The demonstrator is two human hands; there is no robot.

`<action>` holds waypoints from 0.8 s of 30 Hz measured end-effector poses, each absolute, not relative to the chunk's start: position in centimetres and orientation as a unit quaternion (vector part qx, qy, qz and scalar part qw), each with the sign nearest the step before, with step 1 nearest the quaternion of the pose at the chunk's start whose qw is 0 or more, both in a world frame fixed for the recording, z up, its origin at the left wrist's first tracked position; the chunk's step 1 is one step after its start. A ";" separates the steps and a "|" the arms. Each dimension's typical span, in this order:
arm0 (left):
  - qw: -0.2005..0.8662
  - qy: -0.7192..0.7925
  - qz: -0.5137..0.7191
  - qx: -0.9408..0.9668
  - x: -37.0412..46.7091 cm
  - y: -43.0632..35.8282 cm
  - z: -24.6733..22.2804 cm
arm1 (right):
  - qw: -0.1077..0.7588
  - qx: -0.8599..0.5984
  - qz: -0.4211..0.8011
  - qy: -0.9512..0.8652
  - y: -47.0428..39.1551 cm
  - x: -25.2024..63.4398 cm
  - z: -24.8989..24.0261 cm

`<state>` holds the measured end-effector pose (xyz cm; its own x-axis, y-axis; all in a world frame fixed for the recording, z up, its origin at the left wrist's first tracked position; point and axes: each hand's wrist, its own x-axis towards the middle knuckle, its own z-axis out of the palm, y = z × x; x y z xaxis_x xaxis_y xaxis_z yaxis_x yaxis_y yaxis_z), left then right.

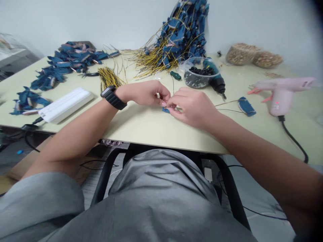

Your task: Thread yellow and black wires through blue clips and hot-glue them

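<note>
My left hand (151,93), a dark watch on its wrist, and my right hand (188,104) meet near the table's middle with fingertips pinched together. Beneath the fingertips peeks a small blue fabric piece (165,110), most of it hidden. A thin dark wire (173,82) rises from between the hands. My left fingers close at the blue piece, my right fingers at the wire; the exact contact is covered. To the right lies another blue piece (247,106) with two thin wires running toward my right wrist.
A pink glue gun (282,90) with a black cord lies right. Behind my hands are a tub of black parts (200,79), a dark green power tool (218,80) and a heap of wired blue pieces (181,37). Left are yellow-black wires (109,77) and a white power box (67,105).
</note>
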<state>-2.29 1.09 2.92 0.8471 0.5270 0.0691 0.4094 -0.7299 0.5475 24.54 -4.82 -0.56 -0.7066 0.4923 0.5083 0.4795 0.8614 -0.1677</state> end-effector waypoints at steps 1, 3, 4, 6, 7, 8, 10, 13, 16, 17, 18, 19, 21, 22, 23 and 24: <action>0.269 0.256 0.113 0.922 -2.4 1.2 2.9 | 0.280 -0.267 0.021 -0.922 -4.7 24.6 -0.5; 0.267 0.260 0.120 0.920 -2.6 1.3 2.8 | 0.287 -0.275 0.039 -0.917 -4.6 24.7 -0.4; 0.263 0.263 0.124 0.920 -2.7 1.4 2.8 | 0.292 -0.280 0.045 -0.913 -4.5 24.8 -0.2; 0.246 0.268 0.134 0.922 -2.9 1.5 2.8 | 0.307 -0.288 0.056 -0.905 -4.4 25.0 0.1; 0.236 0.271 0.139 0.923 -2.9 1.6 2.9 | 0.316 -0.290 0.063 -0.901 -4.3 25.0 0.2; 0.226 0.274 0.143 0.924 -2.9 1.6 2.9 | 0.324 -0.294 0.072 -0.896 -4.3 25.1 0.4; 0.211 0.278 0.148 0.925 -3.0 1.6 2.9 | 0.336 -0.311 0.098 -0.883 -4.3 25.2 0.8; 0.199 0.278 0.158 0.926 -3.0 1.8 2.7 | 0.347 -0.350 0.132 -0.860 -4.3 25.4 1.2; 0.183 0.282 0.180 0.924 -3.3 2.0 2.6 | 0.368 -0.370 0.150 -0.840 -4.0 25.8 1.6; 0.172 0.285 0.191 0.924 -3.4 2.0 2.6 | 0.378 -0.374 0.157 -0.832 -3.8 26.0 1.7; 0.159 0.288 0.203 0.922 -3.5 2.1 2.8 | 0.391 -0.377 0.164 -0.823 -3.6 26.2 2.0; 0.142 0.291 0.216 0.921 -3.6 2.1 3.0 | 0.404 -0.377 0.174 -0.815 -3.4 26.4 2.3; 0.102 0.296 0.235 0.920 -3.9 2.1 3.6 | 0.431 -0.371 0.194 -0.800 -3.3 26.9 3.2; 0.076 0.301 0.244 0.919 -4.1 2.1 3.9 | 0.440 -0.368 0.207 -0.793 -3.3 27.1 3.7; 0.048 0.310 0.252 0.916 -4.3 2.1 4.2 | 0.448 -0.366 0.221 -0.785 -3.5 27.3 4.3; 0.021 0.322 0.259 0.910 -4.5 2.1 4.4 | 0.455 -0.365 0.236 -0.777 -3.7 27.5 4.8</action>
<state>-4.46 2.11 4.41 0.6586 0.5971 0.4580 0.5756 -0.7917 0.2045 27.54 -3.68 4.82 -0.3199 0.7826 0.5341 0.3525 0.6215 -0.6996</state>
